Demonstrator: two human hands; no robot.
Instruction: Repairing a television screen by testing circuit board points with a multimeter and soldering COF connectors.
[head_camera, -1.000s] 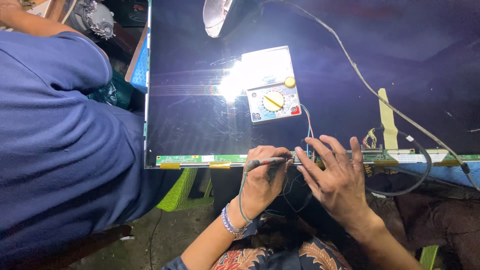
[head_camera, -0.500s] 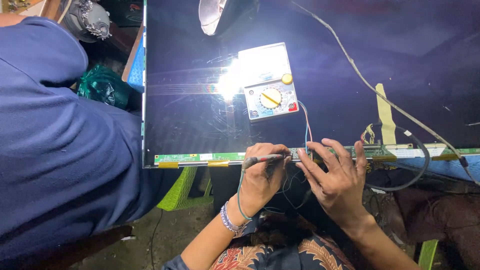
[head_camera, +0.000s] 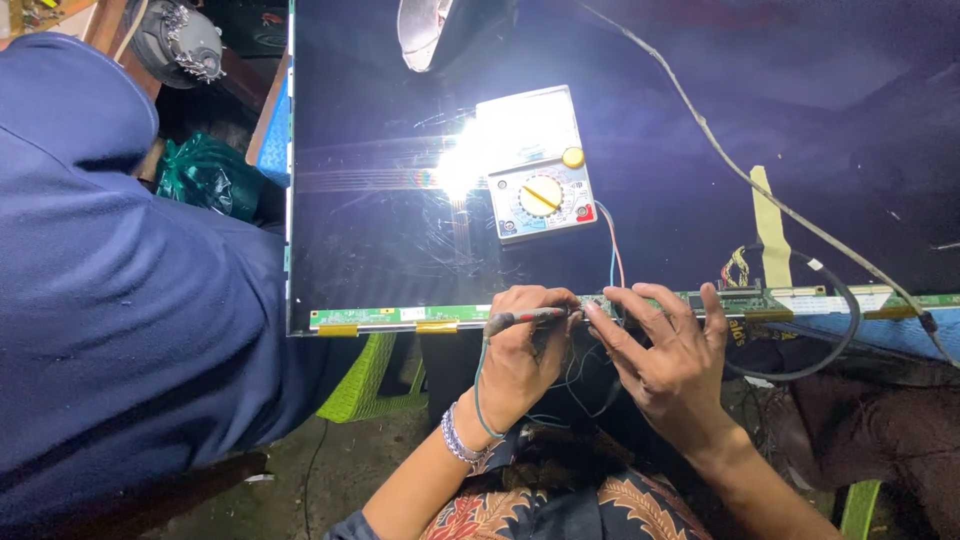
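Since the earlier frames little has been moved: both hands are kept at the lower edge of the panel, and only the view has been shifted slightly, so that the meter is seen a little lower. One dark flat screen panel is laid face up, and one long green circuit strip is fixed along its near edge, with two yellow tape tabs seen on the left part of it. One analogue meter with a yellow dial knob is set on the panel, just above the hands, and is partly washed out by one bright glare spot. The left hand is closed around one probe, which is held level with its tip laid on the strip. The right hand is spread open, nothing being gripped, and its fingertips are pressed on the strip just beside the probe tip. One beaded bracelet is worn on the left wrist. One blue-clad person is seen at the left.
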